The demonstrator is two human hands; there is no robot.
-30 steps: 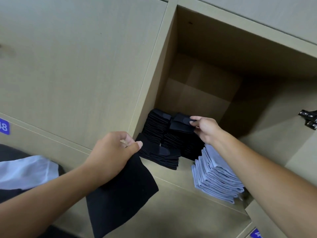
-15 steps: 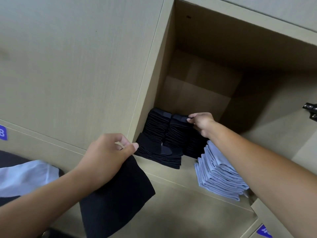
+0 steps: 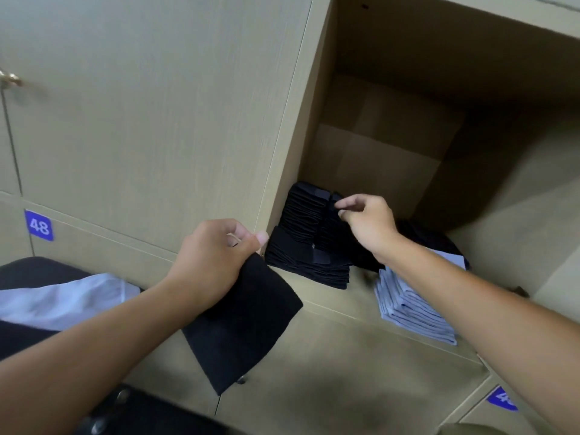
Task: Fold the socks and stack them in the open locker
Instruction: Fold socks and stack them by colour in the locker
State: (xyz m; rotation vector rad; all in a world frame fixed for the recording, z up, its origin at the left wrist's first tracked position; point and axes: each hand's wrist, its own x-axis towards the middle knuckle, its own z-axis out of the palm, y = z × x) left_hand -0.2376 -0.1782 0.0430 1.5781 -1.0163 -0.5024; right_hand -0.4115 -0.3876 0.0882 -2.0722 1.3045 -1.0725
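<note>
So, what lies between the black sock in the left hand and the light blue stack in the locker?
In the head view, a low stack of folded black socks at the locker's front edge.

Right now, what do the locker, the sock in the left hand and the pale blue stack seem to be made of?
Locker: apparently laminated board, matte beige with a faint printed wood grain and straight panel seams.
Black sock: soft matte knit fabric, hanging limp from the left hand.
Pale blue stack: thin folded fabric, probably a similar knit; the layered edges show.
</note>
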